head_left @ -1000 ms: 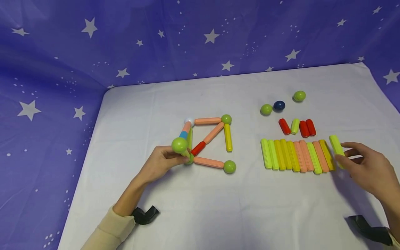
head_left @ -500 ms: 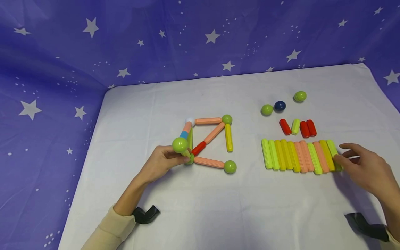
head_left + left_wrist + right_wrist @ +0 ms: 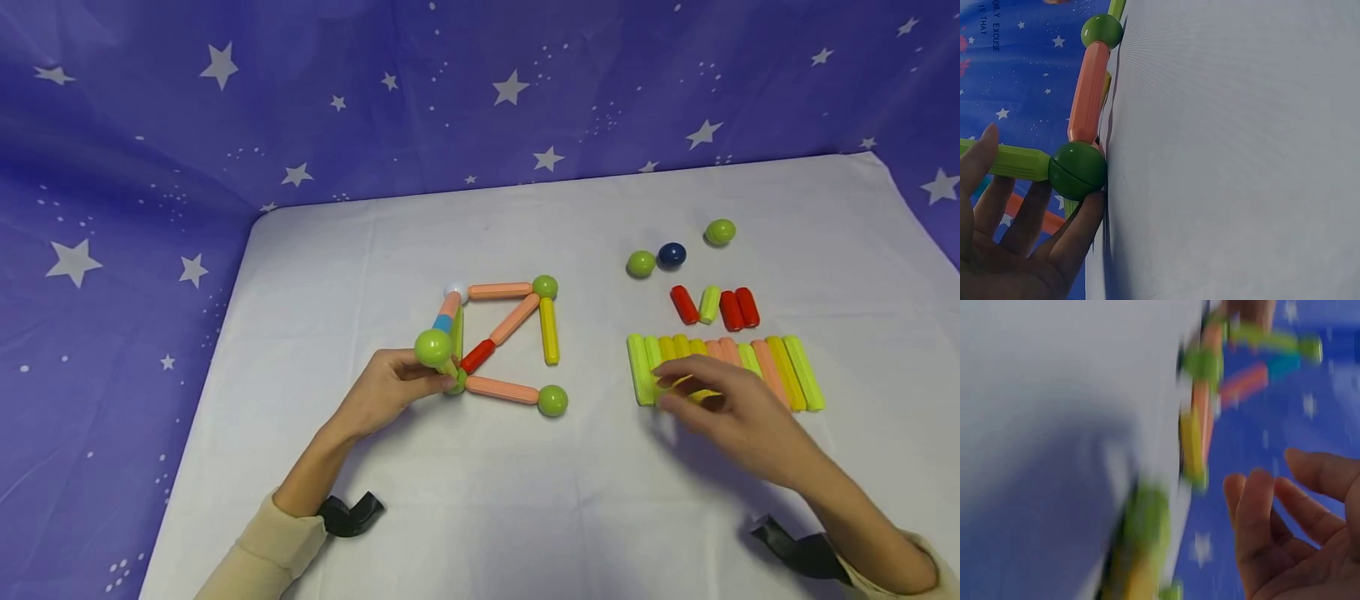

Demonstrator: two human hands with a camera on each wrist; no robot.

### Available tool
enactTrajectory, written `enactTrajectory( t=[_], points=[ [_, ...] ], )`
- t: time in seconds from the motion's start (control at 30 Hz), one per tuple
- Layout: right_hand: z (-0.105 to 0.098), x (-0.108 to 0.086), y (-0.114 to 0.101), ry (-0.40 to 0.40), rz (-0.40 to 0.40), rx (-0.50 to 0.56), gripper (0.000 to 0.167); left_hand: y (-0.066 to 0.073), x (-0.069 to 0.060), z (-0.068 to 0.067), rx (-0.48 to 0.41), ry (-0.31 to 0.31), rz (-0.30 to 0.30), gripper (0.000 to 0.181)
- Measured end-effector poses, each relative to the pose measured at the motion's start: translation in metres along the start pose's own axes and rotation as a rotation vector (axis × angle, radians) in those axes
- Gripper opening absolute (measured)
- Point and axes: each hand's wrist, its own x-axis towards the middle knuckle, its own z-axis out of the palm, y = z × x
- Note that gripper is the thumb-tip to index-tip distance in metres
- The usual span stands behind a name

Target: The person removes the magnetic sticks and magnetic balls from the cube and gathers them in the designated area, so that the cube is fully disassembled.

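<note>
My left hand [image 3: 390, 392] grips a light-green magnetic rod [image 3: 1019, 162] that stands up from a green ball [image 3: 1077, 172] at the near-left corner of a frame of rods and balls. Another green ball [image 3: 433, 347] tops that rod. A finger touches the lower ball in the left wrist view. Salmon rods [image 3: 501, 390], a red short rod [image 3: 477, 357] and a yellow rod [image 3: 549, 332] belong to the flat part of the frame. Above a row of loose rods [image 3: 804, 372] hovers my right hand [image 3: 738, 417], holding nothing, fingers loosely bent, hiding part of the row.
Behind the row lie short red rods [image 3: 738, 309] and a short green rod [image 3: 708, 304]. Farther back are a dark blue ball [image 3: 672, 255] and loose green balls [image 3: 720, 232]. White cloth [image 3: 487, 517] covers the table; a starry blue cloth [image 3: 420, 100] hangs behind it.
My right hand laid a light-green rod at the row's right end, let it go, and moved left over the row. My left hand has kept its place on the frame.
</note>
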Motion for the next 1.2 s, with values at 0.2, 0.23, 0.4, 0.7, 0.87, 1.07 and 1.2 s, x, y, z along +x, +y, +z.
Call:
enactTrajectory(
  t=[0.2,0.23,0.4,0.7,0.87,1.07,1.2],
  points=[
    [0.048,0.025,-0.031,-0.320,-0.039,0.221,0.024,-0.001,-0.001,0.000,0.006,-0.002,0.000,0.022],
    [0.053,0.028,-0.034,-0.348,-0.043,0.232,0.025,-0.001,0.000,0.000,0.004,-0.004,0.004,0.022],
    [0.066,0.042,-0.034,-0.348,-0.096,0.198,0.022,-0.001,0.001,0.002,0.008,-0.007,-0.002,0.021],
    [0.067,0.053,-0.030,-0.263,-0.107,0.166,0.024,-0.001,-0.001,0.001,-0.001,0.007,-0.010,0.021],
    [0.066,0.057,-0.033,-0.241,-0.138,0.173,0.022,0.000,-0.001,0.003,0.009,0.027,-0.008,0.021],
    [0.067,0.065,-0.056,-0.200,-0.183,0.206,0.021,0.001,-0.003,0.006,0.065,0.055,-0.007,0.024],
    [0.072,0.075,-0.086,-0.168,-0.238,0.271,0.026,0.001,-0.003,0.007,0.077,0.061,0.003,0.026]
  ],
)
